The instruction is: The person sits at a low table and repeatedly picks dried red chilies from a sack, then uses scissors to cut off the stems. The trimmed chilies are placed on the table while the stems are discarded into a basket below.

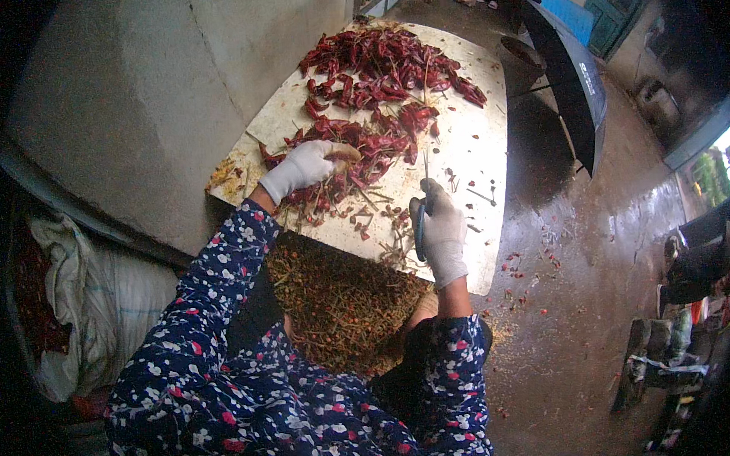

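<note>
Dried red chili peppers (388,56) lie heaped over the far part of a pale board (471,131), with more of them nearer me. My left hand (307,166), in a white glove with soiled fingertips, rests at the near chilies; whether its fingers hold one cannot be told. My right hand (441,231), gloved alike, grips scissors (420,231) with blue handles, over the board's right part. The narrow blades point away from me. Cut stems and small chili bits (364,219) are scattered between the hands and along the near edge.
Below the board's near edge lies a mass of stems and bits (338,302) between my legs. A white woven sack (130,305) with red contents stands at left, beside a wall (150,72). An open dark umbrella (569,84) and a round basket (521,56) stand at right on wet-looking floor (566,353).
</note>
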Action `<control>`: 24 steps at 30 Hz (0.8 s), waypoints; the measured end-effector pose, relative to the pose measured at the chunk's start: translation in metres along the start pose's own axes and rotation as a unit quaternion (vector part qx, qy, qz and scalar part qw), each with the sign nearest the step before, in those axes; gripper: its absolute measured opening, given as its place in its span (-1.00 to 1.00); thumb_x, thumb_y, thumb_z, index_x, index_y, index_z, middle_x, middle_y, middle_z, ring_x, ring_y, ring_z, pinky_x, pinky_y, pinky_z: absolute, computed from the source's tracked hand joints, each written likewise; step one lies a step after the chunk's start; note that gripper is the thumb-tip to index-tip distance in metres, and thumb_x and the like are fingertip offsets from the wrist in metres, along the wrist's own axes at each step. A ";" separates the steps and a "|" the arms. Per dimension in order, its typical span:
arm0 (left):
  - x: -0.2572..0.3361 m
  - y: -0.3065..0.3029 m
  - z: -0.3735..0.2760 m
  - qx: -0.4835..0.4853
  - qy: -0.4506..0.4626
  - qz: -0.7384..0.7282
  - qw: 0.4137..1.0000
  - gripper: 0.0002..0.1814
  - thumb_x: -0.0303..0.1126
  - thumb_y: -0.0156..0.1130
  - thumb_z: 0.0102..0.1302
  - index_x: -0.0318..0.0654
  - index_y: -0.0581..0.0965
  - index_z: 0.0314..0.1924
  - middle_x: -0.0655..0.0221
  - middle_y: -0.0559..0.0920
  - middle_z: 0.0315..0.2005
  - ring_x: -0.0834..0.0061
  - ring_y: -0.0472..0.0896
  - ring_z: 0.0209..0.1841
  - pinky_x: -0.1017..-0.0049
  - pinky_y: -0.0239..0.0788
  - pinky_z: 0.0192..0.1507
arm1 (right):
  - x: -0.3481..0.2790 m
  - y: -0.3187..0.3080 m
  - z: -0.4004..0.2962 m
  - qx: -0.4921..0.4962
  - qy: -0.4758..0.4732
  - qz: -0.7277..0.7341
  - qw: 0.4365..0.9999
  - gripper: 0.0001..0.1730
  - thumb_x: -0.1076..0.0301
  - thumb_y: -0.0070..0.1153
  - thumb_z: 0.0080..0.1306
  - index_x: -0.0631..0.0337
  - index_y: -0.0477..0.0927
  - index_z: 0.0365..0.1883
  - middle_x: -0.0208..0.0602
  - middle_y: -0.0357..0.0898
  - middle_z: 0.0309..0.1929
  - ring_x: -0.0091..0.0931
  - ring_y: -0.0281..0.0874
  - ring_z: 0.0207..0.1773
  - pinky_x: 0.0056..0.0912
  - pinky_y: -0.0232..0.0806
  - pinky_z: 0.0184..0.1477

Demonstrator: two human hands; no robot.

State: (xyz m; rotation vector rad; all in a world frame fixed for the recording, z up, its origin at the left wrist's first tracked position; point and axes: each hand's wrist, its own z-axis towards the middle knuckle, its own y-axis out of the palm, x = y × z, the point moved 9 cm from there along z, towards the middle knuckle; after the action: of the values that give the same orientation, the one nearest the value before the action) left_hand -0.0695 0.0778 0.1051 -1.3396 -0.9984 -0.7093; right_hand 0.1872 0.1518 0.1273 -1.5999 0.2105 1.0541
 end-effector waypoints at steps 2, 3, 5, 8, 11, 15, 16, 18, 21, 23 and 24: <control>0.004 0.010 0.000 -0.029 0.044 0.114 0.992 -0.51 -0.35 0.24 0.44 -0.13 0.49 0.34 0.45 0.67 0.04 0.65 0.58 -0.02 0.57 0.44 0.02 | 0.000 0.004 0.000 -0.015 0.009 -0.019 1.000 -0.43 0.15 0.19 0.29 0.12 0.53 0.26 -0.08 0.68 0.07 -0.22 0.69 0.08 -0.23 0.47 0.11; -0.003 0.018 -0.001 -0.068 0.007 0.062 0.996 -0.51 -0.32 0.24 0.45 -0.11 0.48 0.35 0.45 0.68 0.01 0.64 0.58 -0.06 0.56 0.45 -0.01 | 0.000 0.007 0.000 -0.023 0.014 -0.029 0.999 -0.43 0.14 0.19 0.29 0.11 0.53 0.27 -0.08 0.68 0.07 -0.22 0.69 0.08 -0.23 0.47 0.11; -0.013 0.036 -0.001 -0.145 -0.070 -0.050 0.986 -0.50 -0.27 0.22 0.46 -0.07 0.46 0.38 0.44 0.70 -0.06 0.62 0.60 -0.14 0.54 0.47 -0.06 | -0.001 0.008 0.001 -0.016 0.008 -0.013 1.000 -0.42 0.12 0.18 0.29 0.10 0.53 0.27 -0.11 0.68 0.08 -0.20 0.68 0.10 -0.22 0.46 0.12; -0.014 0.019 0.015 -0.053 -0.090 0.046 0.993 -0.57 -0.16 0.24 0.45 -0.14 0.56 0.23 0.37 0.73 -0.22 0.54 0.63 -0.28 0.47 0.48 -0.20 | -0.003 0.008 0.000 -0.002 -0.007 0.014 1.000 -0.41 0.11 0.18 0.28 0.09 0.53 0.28 -0.11 0.68 0.08 -0.18 0.67 0.10 -0.22 0.46 0.13; -0.015 -0.009 0.032 0.073 -0.108 0.272 0.954 -0.47 0.04 0.29 0.34 -0.23 0.61 0.11 0.10 0.73 -0.17 0.23 0.70 -0.17 0.30 0.52 -0.14 | -0.003 0.009 -0.001 -0.004 -0.014 0.015 1.000 -0.41 0.12 0.18 0.28 0.09 0.53 0.28 -0.10 0.68 0.09 -0.17 0.66 0.11 -0.21 0.45 0.14; -0.030 -0.004 0.049 0.112 -0.110 0.324 0.933 -0.40 0.12 0.34 0.22 -0.03 0.60 0.18 0.13 0.70 -0.01 0.09 0.66 0.05 0.21 0.49 0.08 | -0.005 0.009 0.000 -0.004 -0.013 -0.017 1.000 -0.42 0.12 0.18 0.29 0.07 0.54 0.27 -0.10 0.69 0.08 -0.17 0.67 0.10 -0.19 0.46 0.12; -0.037 0.003 0.052 0.105 -0.115 0.339 0.928 -0.41 0.11 0.35 0.22 -0.01 0.61 0.16 0.15 0.70 -0.02 0.10 0.66 0.05 0.20 0.49 0.08 | -0.005 0.010 0.002 -0.009 -0.004 -0.026 1.000 -0.43 0.12 0.18 0.29 0.06 0.54 0.26 -0.10 0.69 0.07 -0.16 0.67 0.09 -0.19 0.47 0.12; -0.056 0.010 0.056 0.107 -0.176 0.421 0.883 -0.49 0.06 0.36 0.19 0.03 0.63 0.09 0.21 0.72 -0.05 0.13 0.69 0.01 0.17 0.52 0.02 | -0.008 0.009 0.003 -0.007 -0.008 -0.043 0.999 -0.44 0.10 0.18 0.29 0.03 0.55 0.25 -0.13 0.70 0.04 -0.16 0.68 0.06 -0.17 0.48 0.09; -0.066 0.019 0.066 0.105 -0.155 0.414 0.891 -0.60 -0.05 0.34 0.18 0.00 0.67 -0.02 0.22 0.73 -0.11 0.12 0.71 -0.05 0.14 0.56 -0.07 | -0.009 0.010 0.004 -0.001 -0.009 -0.054 0.999 -0.46 0.07 0.17 0.31 0.01 0.54 0.24 -0.17 0.71 0.02 -0.16 0.70 0.01 -0.14 0.49 0.05; -0.065 0.019 0.069 0.120 -0.136 0.417 0.891 -0.63 -0.06 0.31 0.18 -0.06 0.68 -0.08 0.16 0.73 -0.13 0.11 0.71 -0.05 0.14 0.56 -0.05 | -0.008 0.009 0.005 0.008 -0.017 -0.066 0.998 -0.47 0.06 0.17 0.33 0.00 0.54 0.24 -0.19 0.72 0.01 -0.16 0.70 -0.01 -0.13 0.50 0.03; -0.065 0.017 0.068 0.123 -0.144 0.415 0.890 -0.63 -0.05 0.30 0.18 -0.07 0.68 -0.09 0.14 0.73 -0.13 0.11 0.71 -0.05 0.14 0.56 -0.05 | -0.008 0.009 0.005 0.010 -0.024 -0.077 0.997 -0.47 0.06 0.16 0.33 0.00 0.53 0.24 -0.20 0.72 0.01 -0.16 0.70 -0.01 -0.13 0.50 0.02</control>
State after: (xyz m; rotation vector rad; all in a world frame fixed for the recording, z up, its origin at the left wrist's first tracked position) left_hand -0.0946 0.1390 0.0363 -1.4919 -0.6064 0.2660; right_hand 0.1738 0.1498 0.1269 -1.5456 0.0651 0.9665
